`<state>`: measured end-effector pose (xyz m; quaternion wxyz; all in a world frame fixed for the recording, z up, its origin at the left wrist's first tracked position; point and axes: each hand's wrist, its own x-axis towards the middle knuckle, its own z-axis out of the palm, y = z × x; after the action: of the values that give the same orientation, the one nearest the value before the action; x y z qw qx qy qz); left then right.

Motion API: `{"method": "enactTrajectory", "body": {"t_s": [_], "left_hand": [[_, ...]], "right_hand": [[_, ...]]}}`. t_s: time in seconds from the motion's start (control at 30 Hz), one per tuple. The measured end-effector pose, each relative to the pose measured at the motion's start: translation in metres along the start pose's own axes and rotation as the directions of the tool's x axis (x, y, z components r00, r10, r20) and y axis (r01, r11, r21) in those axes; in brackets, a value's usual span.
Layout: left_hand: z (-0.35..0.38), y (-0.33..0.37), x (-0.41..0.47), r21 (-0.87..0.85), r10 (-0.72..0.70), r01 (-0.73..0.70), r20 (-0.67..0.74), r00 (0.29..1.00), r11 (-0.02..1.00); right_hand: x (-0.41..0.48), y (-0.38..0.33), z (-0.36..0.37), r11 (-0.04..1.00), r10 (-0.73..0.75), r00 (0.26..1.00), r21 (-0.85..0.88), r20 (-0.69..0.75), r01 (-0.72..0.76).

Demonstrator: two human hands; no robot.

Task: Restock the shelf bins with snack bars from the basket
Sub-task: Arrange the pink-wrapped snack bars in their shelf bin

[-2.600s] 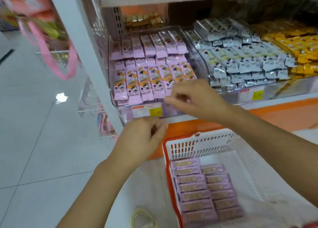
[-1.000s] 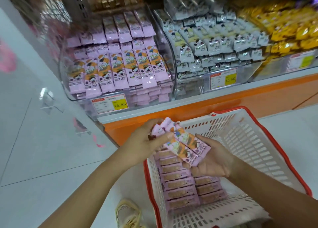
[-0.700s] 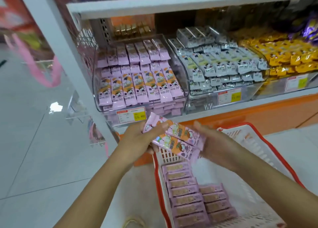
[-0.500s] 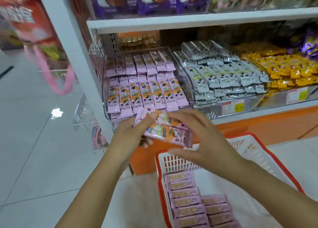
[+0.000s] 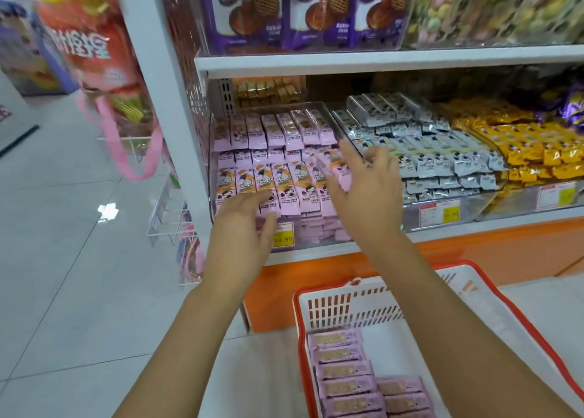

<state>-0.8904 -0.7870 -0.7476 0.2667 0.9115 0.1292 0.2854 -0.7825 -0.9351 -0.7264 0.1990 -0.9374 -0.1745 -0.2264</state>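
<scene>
Floor (image 5: 63,275) of pale glossy tiles fills the left of the frame; we see a white shelf (image 5: 379,60) on an orange base across centre and right; its clear bin (image 5: 313,240) at centre holds rows of pink snack bars (image 5: 284,133); more lie in the basket (image 5: 341,310) at lower right; our left hand (image 5: 243,225) rests flat, fingers straight, on the front row; our right hand (image 5: 366,193), fingers spread, covers blurred loose bars (image 5: 336,172); whether it grips them we cannot tell.
</scene>
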Motion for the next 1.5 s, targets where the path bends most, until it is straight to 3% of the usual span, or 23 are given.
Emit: {"method": "enactTrajectory", "body": {"t_s": [0.17, 0.27, 0.4, 0.63, 0.93, 1.3, 1.4, 1.5], "left_hand": [[0.004, -0.002, 0.003, 0.060, 0.061, -0.062, 0.011, 0.998, 0.996], [0.004, -0.008, 0.005, 0.089, 0.071, -0.075, 0.041, 0.997, 0.993], [0.004, -0.015, 0.009, 0.098, 0.108, -0.112, 0.048, 0.993, 0.989], [0.006, -0.017, 0.016, 0.076, 0.106, -0.110, 0.048, 0.993, 0.991], [0.011, -0.017, 0.021, 0.090, 0.109, -0.111, 0.031, 0.994, 0.990], [0.011, -0.010, 0.010, 0.052, 0.128, -0.128, -0.002, 0.992, 0.990], [0.009, 0.008, -0.007, -0.035, 0.224, -0.225, -0.020, 0.974, 0.974], [0.023, 0.017, -0.028, -0.086, 0.295, -0.285, 0.143, 0.945, 0.955]], "right_hand": [[0.000, -0.016, 0.013, 0.978, -0.013, 0.980, -0.202, 0.199, 0.053], [0.010, -0.006, -0.004, 0.954, -0.063, 0.918, -0.248, 0.392, 0.171], [0.028, 0.016, -0.027, 0.923, -0.256, 0.791, -0.104, 0.556, 0.372], [0.047, 0.027, -0.024, 0.834, -0.423, 0.713, -0.068, 0.559, 0.548], [0.050, 0.037, -0.014, 0.827, -0.467, 0.707, -0.021, 0.531, 0.562], [0.049, 0.045, -0.003, 0.785, -0.553, 0.737, -0.052, 0.388, 0.617], [0.034, 0.052, -0.003, 0.770, -0.637, 0.759, 0.055, 0.139, 0.636], [-0.008, 0.069, 0.003, 0.718, -0.623, 0.762, 0.258, -0.175, 0.646]]}}
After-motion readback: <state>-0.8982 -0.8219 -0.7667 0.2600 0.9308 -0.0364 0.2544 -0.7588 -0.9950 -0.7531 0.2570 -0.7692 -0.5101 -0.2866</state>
